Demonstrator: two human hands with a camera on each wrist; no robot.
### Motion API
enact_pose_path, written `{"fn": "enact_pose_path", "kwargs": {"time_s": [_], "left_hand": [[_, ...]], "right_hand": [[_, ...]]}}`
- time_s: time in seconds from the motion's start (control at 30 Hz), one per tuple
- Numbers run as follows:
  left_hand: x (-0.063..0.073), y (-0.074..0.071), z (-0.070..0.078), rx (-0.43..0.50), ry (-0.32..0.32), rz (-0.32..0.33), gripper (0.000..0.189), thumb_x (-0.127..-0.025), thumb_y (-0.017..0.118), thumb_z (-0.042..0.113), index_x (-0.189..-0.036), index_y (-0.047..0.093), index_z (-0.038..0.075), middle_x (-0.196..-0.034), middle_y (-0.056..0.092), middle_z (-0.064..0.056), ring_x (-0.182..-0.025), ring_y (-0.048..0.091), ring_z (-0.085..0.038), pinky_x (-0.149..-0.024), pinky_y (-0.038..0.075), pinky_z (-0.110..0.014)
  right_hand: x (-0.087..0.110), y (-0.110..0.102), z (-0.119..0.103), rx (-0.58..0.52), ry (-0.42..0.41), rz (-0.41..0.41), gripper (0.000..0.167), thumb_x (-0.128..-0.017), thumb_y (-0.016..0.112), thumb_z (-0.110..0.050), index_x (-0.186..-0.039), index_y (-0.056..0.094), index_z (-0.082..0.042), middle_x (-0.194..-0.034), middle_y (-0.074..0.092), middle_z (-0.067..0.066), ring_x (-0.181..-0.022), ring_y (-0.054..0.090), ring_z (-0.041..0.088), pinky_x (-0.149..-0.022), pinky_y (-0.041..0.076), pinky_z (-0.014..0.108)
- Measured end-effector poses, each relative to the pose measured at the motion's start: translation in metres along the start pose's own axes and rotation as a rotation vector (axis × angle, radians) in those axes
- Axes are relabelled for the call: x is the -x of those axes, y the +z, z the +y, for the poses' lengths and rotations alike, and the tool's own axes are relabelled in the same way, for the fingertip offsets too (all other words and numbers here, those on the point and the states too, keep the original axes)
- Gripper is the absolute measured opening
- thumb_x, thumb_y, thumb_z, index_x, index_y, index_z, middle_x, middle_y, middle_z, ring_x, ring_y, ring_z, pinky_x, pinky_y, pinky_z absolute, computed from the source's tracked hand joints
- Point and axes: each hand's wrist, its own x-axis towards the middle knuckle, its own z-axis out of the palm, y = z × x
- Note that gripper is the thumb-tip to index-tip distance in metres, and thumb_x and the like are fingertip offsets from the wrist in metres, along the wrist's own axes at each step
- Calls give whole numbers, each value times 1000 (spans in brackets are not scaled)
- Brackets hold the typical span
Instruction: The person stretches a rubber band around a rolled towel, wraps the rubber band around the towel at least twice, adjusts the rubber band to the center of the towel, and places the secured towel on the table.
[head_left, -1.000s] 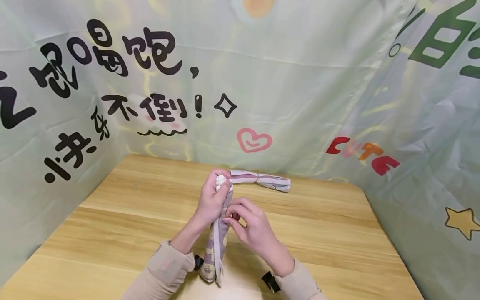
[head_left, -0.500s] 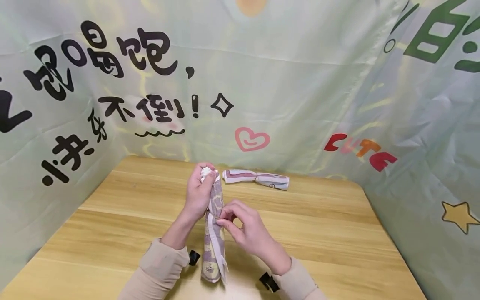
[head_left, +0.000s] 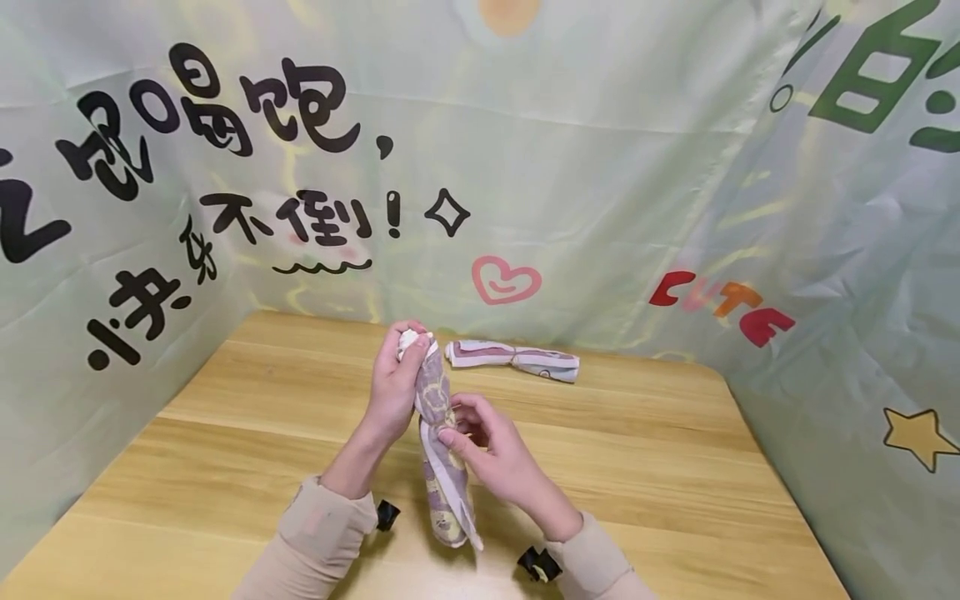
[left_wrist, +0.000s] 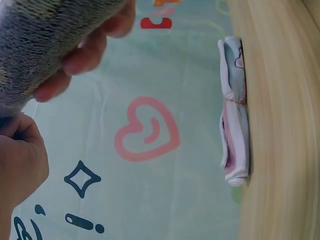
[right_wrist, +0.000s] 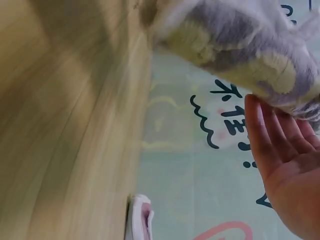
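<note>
A rolled towel (head_left: 444,483), purple-grey with yellow patches and a pale edge strip, stands nearly upright above the table, narrowed at its middle where a thin band crosses it. My left hand (head_left: 393,383) grips its upper end, the thumb lying along the front and a white tip showing above. At the narrowed middle, my right hand (head_left: 498,454) holds the roll, thumb on the front and fingers at the right side. In the right wrist view those fingers touch the towel's underside; most of the band is hidden.
A second rolled towel (head_left: 513,358), white, pink and blue-grey, lies at the back of the wooden table (head_left: 637,450), tied round its middle with a thin band (left_wrist: 235,101). A printed curtain (head_left: 600,192) encloses the table's back and sides.
Both hands and the towel first shift left, uncovering the second roll. Then the towel's lower end swings right, and the right thumb comes to lie against its middle.
</note>
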Motion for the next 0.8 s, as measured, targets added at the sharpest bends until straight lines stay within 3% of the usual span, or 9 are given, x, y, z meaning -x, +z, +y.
{"fn": "enact_pose_path", "kwargs": {"time_s": [0.17, 0.37, 0.53, 0.67, 0.8], "left_hand": [[-3, -8, 0, -164, 48, -95, 23, -108, 44, 8, -127, 47, -6, -104, 54, -8, -81, 56, -11, -66, 53, -22], [-8, -21, 1, -505, 131, -219, 32, -109, 49, 12, -139, 53, 0, -109, 60, -20, -83, 61, -19, -66, 56, -29], [-9, -28, 0, -720, 136, -311, 45, -107, 58, 19, -148, 47, 4, -109, 61, -15, -83, 60, -20, -64, 55, -32], [-9, -27, -2, -735, 100, -352, 56, -103, 66, 22, -151, 42, 5, -110, 61, -13, -85, 59, -20, -67, 55, -32], [-9, -23, -5, -633, 60, -352, 55, -103, 66, 19, -150, 40, 6, -117, 63, -18, -92, 64, -23, -75, 59, -34]], "right_hand": [[1, -3, -2, 75, 4, 59, 34, -99, 71, -12, -129, 58, -3, -100, 73, 12, -81, 67, 13, -69, 61, 30], [0, -6, 7, 250, -121, 167, 37, -89, 81, -10, -121, 64, -5, -87, 70, 4, -70, 64, 10, -59, 60, 30], [-1, -8, 15, 456, -241, 270, 41, -80, 87, -9, -114, 66, -4, -82, 68, 2, -64, 61, 8, -54, 55, 19], [-2, -9, 21, 604, -331, 323, 43, -75, 89, -10, -111, 65, -4, -80, 66, 1, -59, 57, 7, -51, 47, 12], [-3, -11, 21, 595, -361, 293, 44, -76, 90, -11, -112, 65, -4, -80, 65, 1, -59, 57, 7, -52, 48, 12]]}}
